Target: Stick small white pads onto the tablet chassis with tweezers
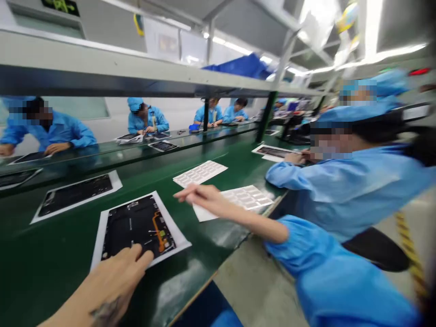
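My left hand (124, 268) rests at the bottom left, its fingertips on the lower edge of a black tablet back panel (138, 227) with an orange flex strip. The panel lies on a white sheet (98, 245) on the green workbench (44, 240). My right hand (199, 195), in a blue sleeve, reaches across with fingers extended, over the edge of a white label sheet (247, 197). I cannot tell whether it holds anything small. A second label sheet (200, 173) lies just beyond it.
Another black panel on white paper (75, 195) lies to the left. A co-worker in a blue gown and cap (340, 181) sits close on the right, hands on a panel. More blue-gowned workers line the far bench. A grey shelf (136, 75) runs overhead.
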`<move>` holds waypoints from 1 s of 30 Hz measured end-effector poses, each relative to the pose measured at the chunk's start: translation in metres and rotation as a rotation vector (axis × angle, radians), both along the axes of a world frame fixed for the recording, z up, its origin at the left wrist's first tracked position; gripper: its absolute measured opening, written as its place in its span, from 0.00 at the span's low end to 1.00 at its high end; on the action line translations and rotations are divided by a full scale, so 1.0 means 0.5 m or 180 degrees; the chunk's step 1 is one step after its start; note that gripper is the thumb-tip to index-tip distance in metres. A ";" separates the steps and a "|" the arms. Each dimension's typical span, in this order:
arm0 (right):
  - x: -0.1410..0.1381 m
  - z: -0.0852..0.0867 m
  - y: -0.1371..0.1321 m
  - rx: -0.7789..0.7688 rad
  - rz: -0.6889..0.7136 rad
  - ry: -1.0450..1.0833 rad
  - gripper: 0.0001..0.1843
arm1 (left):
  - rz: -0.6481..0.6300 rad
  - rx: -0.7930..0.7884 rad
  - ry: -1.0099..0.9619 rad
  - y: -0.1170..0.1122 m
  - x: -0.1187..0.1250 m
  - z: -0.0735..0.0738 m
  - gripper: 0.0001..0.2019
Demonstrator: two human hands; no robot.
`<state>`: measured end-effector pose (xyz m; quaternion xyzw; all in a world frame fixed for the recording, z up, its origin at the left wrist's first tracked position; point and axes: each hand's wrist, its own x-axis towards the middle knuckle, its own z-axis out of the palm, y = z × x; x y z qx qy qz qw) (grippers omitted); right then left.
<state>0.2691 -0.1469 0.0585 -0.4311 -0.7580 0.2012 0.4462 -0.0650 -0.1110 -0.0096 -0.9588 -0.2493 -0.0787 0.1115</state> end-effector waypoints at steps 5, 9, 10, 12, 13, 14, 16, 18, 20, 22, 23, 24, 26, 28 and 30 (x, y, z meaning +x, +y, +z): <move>0.162 -0.003 -0.052 -0.0158 -0.1479 0.1115 0.33 | -0.0556 -0.0258 0.0773 -0.117 0.005 0.017 0.35; 0.254 -0.018 -0.093 -0.0283 -0.2030 0.1546 0.32 | -0.0718 -0.0460 0.1356 -0.143 0.049 0.059 0.28; 0.269 -0.024 -0.099 -0.0382 -0.2052 0.1656 0.33 | -0.0649 -0.0593 0.1521 -0.140 0.072 0.084 0.24; 0.290 -0.038 -0.102 -0.0679 -0.1939 0.1854 0.33 | -0.0542 -0.0851 0.1651 -0.121 0.137 0.139 0.13; 0.295 -0.047 -0.098 -0.0855 -0.1846 0.1923 0.32 | -0.0556 -0.0837 0.1571 -0.103 0.178 0.161 0.11; 0.297 -0.056 -0.089 -0.1016 -0.1755 0.1956 0.31 | -0.0633 -0.0819 0.1400 -0.080 0.222 0.176 0.11; 0.293 -0.076 -0.065 -0.1230 -0.1622 0.1924 0.29 | -0.0901 -0.0608 0.1013 -0.021 0.316 0.178 0.14; 0.283 -0.093 -0.035 -0.1255 -0.1572 0.1811 0.28 | -0.1460 -0.0485 0.0650 0.047 0.403 0.146 0.16; 0.272 -0.106 -0.009 -0.1216 -0.1565 0.1711 0.28 | -0.1788 -0.0509 0.0501 0.109 0.467 0.099 0.20; 0.267 -0.112 0.009 -0.1291 -0.1538 0.1628 0.29 | -0.1800 -0.0761 0.0513 0.154 0.503 0.058 0.23; 0.267 -0.113 0.015 -0.1386 -0.1485 0.1582 0.30 | -0.1791 -0.0926 0.0525 0.168 0.510 0.043 0.24; 0.269 -0.113 0.018 -0.1496 -0.1404 0.1537 0.31 | -0.1796 -0.1094 0.0525 0.177 0.512 0.032 0.24; 0.275 -0.111 0.021 -0.1701 -0.1202 0.1407 0.32 | -0.1851 -0.1366 0.0483 0.183 0.507 0.021 0.25; 0.282 -0.109 0.022 -0.1822 -0.1059 0.1261 0.32 | -0.1879 -0.1497 0.0435 0.182 0.499 0.016 0.26; 0.286 -0.106 0.023 -0.1899 -0.1013 0.1135 0.32 | -0.1869 -0.1503 0.0404 0.181 0.495 0.012 0.25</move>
